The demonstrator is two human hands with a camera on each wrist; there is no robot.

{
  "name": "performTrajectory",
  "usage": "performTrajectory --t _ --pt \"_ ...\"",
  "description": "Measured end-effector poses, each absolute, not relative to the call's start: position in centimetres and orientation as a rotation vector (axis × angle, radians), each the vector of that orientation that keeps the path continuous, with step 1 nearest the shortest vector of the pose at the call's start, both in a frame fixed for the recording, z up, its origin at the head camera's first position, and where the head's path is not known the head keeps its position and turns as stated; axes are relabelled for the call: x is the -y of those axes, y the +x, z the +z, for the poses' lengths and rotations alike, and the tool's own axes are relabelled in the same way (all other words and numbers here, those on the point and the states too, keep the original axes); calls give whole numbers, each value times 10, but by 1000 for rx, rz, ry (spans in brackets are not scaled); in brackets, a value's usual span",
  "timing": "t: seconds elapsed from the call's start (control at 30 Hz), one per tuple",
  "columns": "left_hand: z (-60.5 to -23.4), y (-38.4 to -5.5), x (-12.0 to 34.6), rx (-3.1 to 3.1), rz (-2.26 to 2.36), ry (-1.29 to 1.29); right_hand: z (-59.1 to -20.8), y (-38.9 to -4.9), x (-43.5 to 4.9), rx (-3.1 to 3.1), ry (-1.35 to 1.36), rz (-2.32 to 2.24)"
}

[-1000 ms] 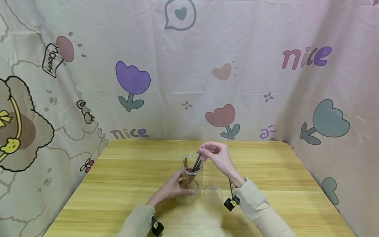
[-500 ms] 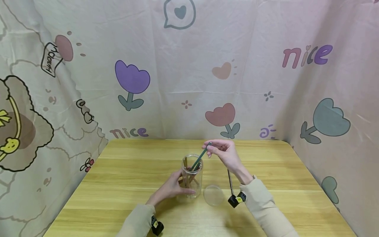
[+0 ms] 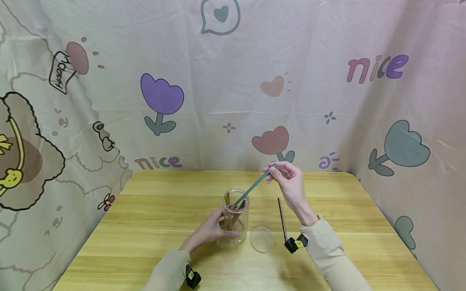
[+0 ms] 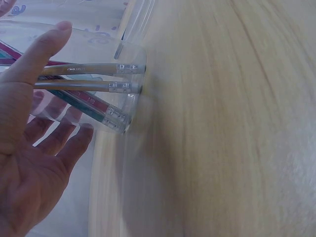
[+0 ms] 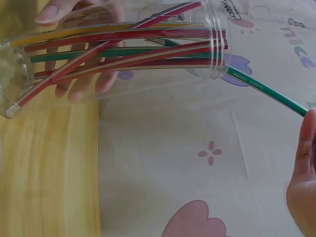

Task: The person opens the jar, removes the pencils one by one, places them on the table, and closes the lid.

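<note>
A clear jar (image 3: 243, 227) stands upright on the table, held around its lower part by my left hand (image 3: 210, 232), thumb in front. Red, yellow and green pencils (image 5: 123, 35) lean inside it; the left wrist view shows eraser ends of several pencils (image 4: 94, 69) at the jar's bottom. Above and right of the mouth, my right hand (image 3: 291, 185) pinches the upper end of a green pencil (image 3: 254, 186). This pencil slants, its lower end still inside the jar's mouth. Only part of the right hand (image 5: 303, 177) shows in the right wrist view.
A round transparent lid (image 3: 262, 240) lies flat on the wooden table (image 3: 164, 210), right of the jar. Wrist cameras are strapped near both sleeves; a thin dark rod (image 3: 282, 218) rises from the right one. A printed curtain (image 3: 218, 81) hangs behind the table.
My right hand has moved up and to the right, drawing the green pencil farther out of the jar and tilting it. My left hand and the jar have stayed in place.
</note>
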State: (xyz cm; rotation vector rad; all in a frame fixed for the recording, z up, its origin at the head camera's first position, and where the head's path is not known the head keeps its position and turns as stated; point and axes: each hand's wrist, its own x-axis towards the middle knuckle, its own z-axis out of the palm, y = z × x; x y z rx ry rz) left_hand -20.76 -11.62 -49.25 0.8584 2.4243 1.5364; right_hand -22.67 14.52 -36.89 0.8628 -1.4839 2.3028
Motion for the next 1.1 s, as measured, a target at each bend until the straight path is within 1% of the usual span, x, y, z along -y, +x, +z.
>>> performTrajectory --t 0.4,0.77,0.93,1.1 --pt "-491 -207 117 -2396 1550 914 -362 -224 -153 1324 770 2316" --pt "-491 -206 116 -2386 1562 887 -359 -222 -160 1286 658 2309" --pt "-491 -206 116 -2381 1565 882 -358 -221 -163 1273 665 2341" --pt "-491 -207 116 -2387 1562 875 -359 -222 -170 1243 740 2420"
